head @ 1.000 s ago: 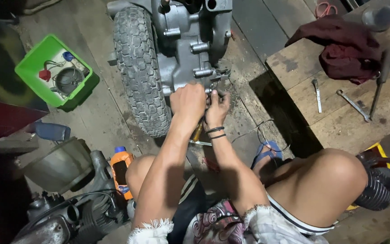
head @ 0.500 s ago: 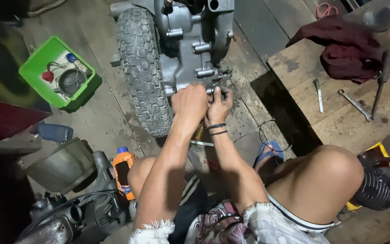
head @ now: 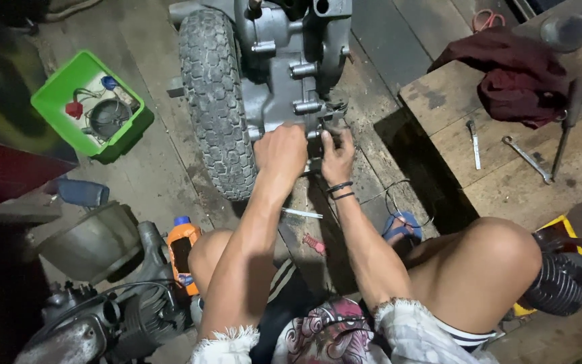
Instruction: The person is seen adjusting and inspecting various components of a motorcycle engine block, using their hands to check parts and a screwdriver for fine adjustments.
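A grey engine casing (head: 284,74) with a knobby tyre (head: 213,94) on its left lies on the concrete floor in front of me. My left hand (head: 281,152) is curled into a fist against the casing's near edge; what it grips is hidden. Beside it, my right hand (head: 337,156), with black bands on the wrist, pinches a small dark metal part (head: 318,140) at the casing's lower right corner, below two protruding bosses. Both forearms reach out from between my bent knees.
A green tray (head: 58,101) with small parts sits far left. A wooden platform (head: 506,182) at right carries wrenches (head: 527,158) and a maroon cloth (head: 520,74). An orange bottle (head: 182,246), another engine (head: 102,317), a metal bowl (head: 89,239) and a blue sandal (head: 402,226) lie nearby.
Both hands stay at the same corner of the casing; only small finger movement shows. The view has shifted slightly.
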